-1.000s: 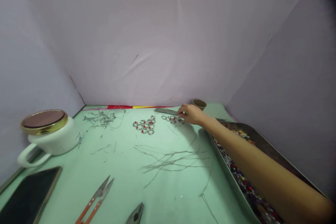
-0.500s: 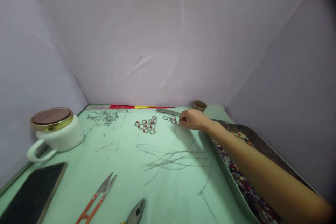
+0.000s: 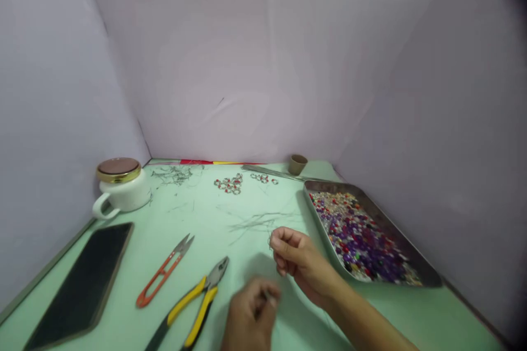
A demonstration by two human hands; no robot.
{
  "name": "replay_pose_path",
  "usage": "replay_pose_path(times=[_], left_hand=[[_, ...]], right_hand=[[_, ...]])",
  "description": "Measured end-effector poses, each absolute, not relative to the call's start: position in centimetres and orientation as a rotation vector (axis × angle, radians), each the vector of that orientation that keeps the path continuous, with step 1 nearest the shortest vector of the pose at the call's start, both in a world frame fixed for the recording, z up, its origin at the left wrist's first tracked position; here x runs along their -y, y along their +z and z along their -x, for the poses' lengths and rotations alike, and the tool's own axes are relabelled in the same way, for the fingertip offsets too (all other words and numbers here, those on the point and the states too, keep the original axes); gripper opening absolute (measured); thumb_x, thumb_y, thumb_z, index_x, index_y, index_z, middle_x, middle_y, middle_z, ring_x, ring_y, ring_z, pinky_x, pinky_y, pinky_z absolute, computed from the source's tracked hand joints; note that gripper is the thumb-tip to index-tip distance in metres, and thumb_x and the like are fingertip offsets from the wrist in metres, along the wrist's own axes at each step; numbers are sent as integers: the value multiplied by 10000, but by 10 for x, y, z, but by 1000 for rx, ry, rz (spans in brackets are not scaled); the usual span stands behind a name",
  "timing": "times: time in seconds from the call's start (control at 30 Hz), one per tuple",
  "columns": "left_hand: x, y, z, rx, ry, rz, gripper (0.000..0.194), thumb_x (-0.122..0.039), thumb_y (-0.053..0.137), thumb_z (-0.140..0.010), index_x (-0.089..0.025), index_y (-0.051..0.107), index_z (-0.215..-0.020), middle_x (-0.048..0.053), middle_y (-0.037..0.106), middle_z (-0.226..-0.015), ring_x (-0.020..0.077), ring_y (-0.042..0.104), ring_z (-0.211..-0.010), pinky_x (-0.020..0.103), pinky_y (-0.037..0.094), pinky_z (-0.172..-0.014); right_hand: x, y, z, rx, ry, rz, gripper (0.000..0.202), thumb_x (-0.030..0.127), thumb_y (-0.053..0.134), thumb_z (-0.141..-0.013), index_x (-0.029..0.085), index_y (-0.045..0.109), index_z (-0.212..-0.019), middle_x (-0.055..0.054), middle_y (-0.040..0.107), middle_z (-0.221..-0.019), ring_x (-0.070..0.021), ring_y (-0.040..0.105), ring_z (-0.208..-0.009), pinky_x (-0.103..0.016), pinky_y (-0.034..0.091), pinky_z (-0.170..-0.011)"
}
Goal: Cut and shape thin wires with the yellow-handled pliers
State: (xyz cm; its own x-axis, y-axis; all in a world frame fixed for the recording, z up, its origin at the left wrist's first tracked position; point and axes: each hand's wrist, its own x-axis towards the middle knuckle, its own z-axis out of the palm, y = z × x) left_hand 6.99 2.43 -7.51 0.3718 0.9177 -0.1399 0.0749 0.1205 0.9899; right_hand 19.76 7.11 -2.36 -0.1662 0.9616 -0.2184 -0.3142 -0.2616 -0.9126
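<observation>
Drawn back from the far edge of the worktop (image 3: 206, 225), the right hand (image 3: 297, 256) pinches thin wire (image 3: 270, 240) over the near half, perhaps within easy reach; the blurred left hand (image 3: 249, 311) has a grip I cannot tell.

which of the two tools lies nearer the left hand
The yellow-and-black pliers, close beside the left hand; the orange snips lie farther off to the left.
</observation>
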Motion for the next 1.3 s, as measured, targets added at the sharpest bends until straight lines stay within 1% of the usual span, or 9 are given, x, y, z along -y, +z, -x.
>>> replay_pose_path(times=[0.07,0.13,0.23,0.3,0.43,0.8,1.0,1.13,1.3], left_hand=[[-26,-66,-68,-1199,984,-1096,98,-235,476,-771,-160,520,-816,-78,395,-446,59,381,-396,168,277,-386],[-25,-56,-65,-1246,1065,-1094,99,-219,499,-740,-168,507,-824,-92,369,-426,53,340,-382,163,254,-382],[-21,-46,-60,-1181,1045,-1185,191,-212,569,-677,-163,529,-857,-56,503,-487,67,394,-402,171,279,-387],[-17,-44,-58,-1146,1044,-1159,176,-214,595,-650,-151,545,-806,-35,541,-509,76,424,-414,179,298,-393],[-13,-47,-55,-1144,1084,-1070,129,-230,611,-643,-144,516,-655,-44,502,-471,66,416,-405,183,316,-416],[-17,-57,-45,-910,1050,-893,141,-251,589,-696,-144,497,-704,-38,476,-530,51,410,-447,173,305,-435],[-14,-54,-45,-883,1034,-899,124,-226,600,-674,-143,514,-706,-46,465,-493,52,404,-431,175,303,-424],[-13,-54,-45,-878,999,-922,107,-185,602,-665,-146,515,-713,-53,459,-467,55,394,-415,173,296,-405],[-14,-54,-43,-842,1002,-935,74,-167,572,-688,-150,505,-715,-51,453,-505,52,391,-428,173,289,-402]], right_hand=[[-51,-35,-190,839,1614,1050,287,374,695,-603,161,505,-634,63,438,-429,-50,367,-382,-176,275,-403],[-38,-43,-185,819,1609,1050,296,380,699,-600,156,509,-633,61,443,-424,-51,370,-387,-176,275,-408],[-28,-50,-180,835,1631,997,298,375,711,-586,152,521,-641,59,452,-436,-54,375,-396,-178,284,-411],[-24,-52,-179,871,1643,956,290,375,707,-594,149,531,-645,55,462,-448,-54,382,-400,-179,289,-411],[-21,-55,-181,947,1661,899,271,374,692,-613,141,562,-656,39,488,-505,-60,404,-424,-192,326,-424],[-27,-67,-182,734,1479,906,233,305,692,-608,171,538,-719,22,519,-690,-60,438,-464,-204,405,-437],[-23,-69,-183,920,1256,1022,200,334,641,-653,175,570,-749,35,526,-612,-50,397,-381,-193,340,-358],[-19,-65,-181,1014,1374,1029,270,369,617,-667,168,559,-838,6,580,-661,-43,381,-339,-174,269,-286],[-19,-64,-180,947,1346,1039,278,350,618,-667,187,505,-862,13,577,-700,-46,408,-366,-164,302,-304]])
